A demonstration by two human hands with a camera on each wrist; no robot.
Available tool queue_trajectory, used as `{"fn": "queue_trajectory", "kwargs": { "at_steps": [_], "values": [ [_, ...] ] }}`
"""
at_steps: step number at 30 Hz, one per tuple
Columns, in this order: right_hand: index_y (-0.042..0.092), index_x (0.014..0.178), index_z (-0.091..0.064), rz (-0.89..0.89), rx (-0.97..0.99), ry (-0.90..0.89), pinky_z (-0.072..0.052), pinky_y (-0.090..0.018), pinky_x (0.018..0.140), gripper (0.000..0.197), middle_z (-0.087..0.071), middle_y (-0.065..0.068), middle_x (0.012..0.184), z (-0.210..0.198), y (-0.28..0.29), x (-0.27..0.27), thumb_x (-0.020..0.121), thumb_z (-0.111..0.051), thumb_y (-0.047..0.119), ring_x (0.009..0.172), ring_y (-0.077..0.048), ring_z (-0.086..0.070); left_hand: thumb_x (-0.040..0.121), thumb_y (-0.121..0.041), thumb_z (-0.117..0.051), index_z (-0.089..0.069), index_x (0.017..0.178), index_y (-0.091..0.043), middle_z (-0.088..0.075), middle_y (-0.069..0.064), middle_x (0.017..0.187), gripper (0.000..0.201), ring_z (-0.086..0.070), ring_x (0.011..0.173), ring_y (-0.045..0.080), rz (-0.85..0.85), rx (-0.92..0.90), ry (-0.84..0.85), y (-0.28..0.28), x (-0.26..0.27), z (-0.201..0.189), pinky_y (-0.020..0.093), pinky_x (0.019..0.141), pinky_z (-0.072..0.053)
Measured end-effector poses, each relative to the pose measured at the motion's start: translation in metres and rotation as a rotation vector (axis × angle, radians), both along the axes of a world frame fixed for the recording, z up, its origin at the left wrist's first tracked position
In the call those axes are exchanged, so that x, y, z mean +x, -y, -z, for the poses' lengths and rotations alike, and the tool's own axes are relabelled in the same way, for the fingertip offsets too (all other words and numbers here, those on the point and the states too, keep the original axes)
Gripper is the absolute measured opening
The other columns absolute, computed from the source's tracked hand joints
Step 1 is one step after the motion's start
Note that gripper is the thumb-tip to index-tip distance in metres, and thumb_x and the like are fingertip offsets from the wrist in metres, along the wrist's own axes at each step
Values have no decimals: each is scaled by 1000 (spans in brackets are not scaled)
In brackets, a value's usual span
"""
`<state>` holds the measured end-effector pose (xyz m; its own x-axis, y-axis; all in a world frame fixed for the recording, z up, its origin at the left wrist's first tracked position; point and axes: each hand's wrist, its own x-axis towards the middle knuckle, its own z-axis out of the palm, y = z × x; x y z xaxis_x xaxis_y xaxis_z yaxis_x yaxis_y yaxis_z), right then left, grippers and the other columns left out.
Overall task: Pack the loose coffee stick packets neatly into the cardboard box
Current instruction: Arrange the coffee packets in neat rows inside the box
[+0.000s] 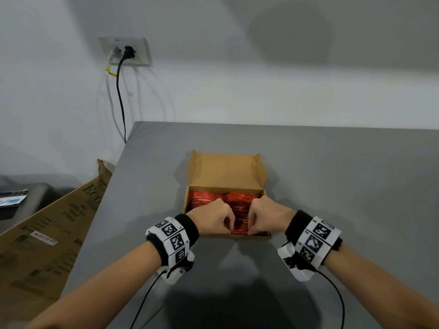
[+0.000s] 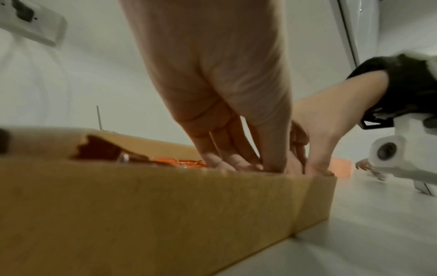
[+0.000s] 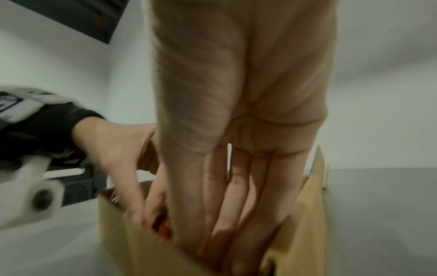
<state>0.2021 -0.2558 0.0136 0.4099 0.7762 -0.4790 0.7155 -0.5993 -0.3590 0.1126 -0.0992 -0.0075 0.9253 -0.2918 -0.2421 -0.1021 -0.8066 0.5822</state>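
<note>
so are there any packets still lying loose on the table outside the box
No, the head view shows the orange packets only inside the box, none on the table.

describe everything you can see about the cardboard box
The cardboard box is a shallow, plain brown corrugated carton, rectangular, sitting flat on the grey table. Its hinged lid stands open at the far side, side flaps up at the corners. Inside lie shiny orange-red coffee stick packets, filling it close to the rim. The left hand and right hand reach in over the near wall, fingers down among the packets; the wrist views show that wall is bare cardboard, unprinted.
</note>
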Motion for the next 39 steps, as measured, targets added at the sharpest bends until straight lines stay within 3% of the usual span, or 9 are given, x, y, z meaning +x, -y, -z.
{"fn": "queue_trajectory", "kwargs": {
  "at_steps": [6, 9, 13, 17, 20, 26, 30, 33, 39],
  "values": [
    [7, 77, -76, -12, 44, 100, -45, -22, 67, 13, -72, -6, 81, 11, 0, -10, 75, -64, 3, 75, -21, -64, 80, -7, -64, -73, 80, -5, -69, 4, 85, 9, -56, 69, 9, 28, 64, 28, 4, 1, 4, 5, 61, -37],
    [7, 79, -76, 41, 84, 51, -45, -19, 66, 8, -72, -5, 81, 6, 7, -8, 76, -69, 10, 72, -15, -62, 83, -14, -67, -74, 91, -7, -70, 3, 94, 13, -62, 81, 10, 29, -2, 3, -2, -1, 0, 14, 75, -47],
    [10, 88, -75, 200, 257, 14, -46, -6, 64, 13, -72, -1, 84, -1, 21, -5, 78, -74, 18, 63, -2, -59, 84, -21, -67, -72, 98, -15, -62, -6, 94, 17, -55, 78, 4, -199, -86, 170, -15, -10, 3, 15, 74, -45],
    [11, 87, -76, 152, 229, 77, -40, -9, 71, 10, -71, -3, 91, 8, 29, -15, 79, -70, 12, 72, -6, -60, 86, -25, -64, -72, 102, -15, -62, -3, 106, 20, -55, 96, 6, -112, -18, 161, -9, -20, 9, 21, 90, -43],
    [11, 89, -75, 124, 202, 85, -38, -8, 71, 11, -72, -3, 92, 9, 29, -19, 81, -69, 12, 79, -11, -64, 83, -26, -68, -73, 98, -15, -61, -2, 105, 19, -57, 93, 7, -98, -51, 118, -5, -19, 11, 23, 88, -46],
    [12, 92, -72, 115, 201, 61, -48, -16, 74, 10, -70, -2, 92, 7, 24, -13, 84, -65, 14, 70, -3, -57, 83, -21, -68, -71, 98, -17, -62, -4, 101, 15, -58, 86, 6, -142, -58, 130, -13, -16, 6, 20, 80, -49],
    [21, 96, -70, 63, 128, 135, -44, -21, 75, 15, -68, 6, 94, 6, 19, -16, 83, -67, 28, 86, -9, -62, 82, -23, -69, -72, 91, -18, -62, -5, 93, 11, -57, 77, 6, -134, -13, 97, -21, -18, 2, 22, 74, -50],
    [22, 99, -68, 43, 104, 133, -41, -22, 71, 19, -68, 8, 93, 4, 16, -15, 83, -66, 32, 87, -10, -60, 79, -25, -72, -71, 89, -16, -62, -5, 92, 13, -52, 70, 0, -119, 29, 68, -27, -20, 0, 10, 67, -43],
    [20, 74, -62, 58, 134, 92, -44, -24, 68, 11, -61, 7, 79, 1, 12, -17, 77, -72, 22, 74, -10, -57, 81, -17, -66, -69, 85, -11, -64, -2, 92, 8, -44, 66, 0, -60, 164, 49, -27, -20, -1, 4, 59, -35]
  ]
}}
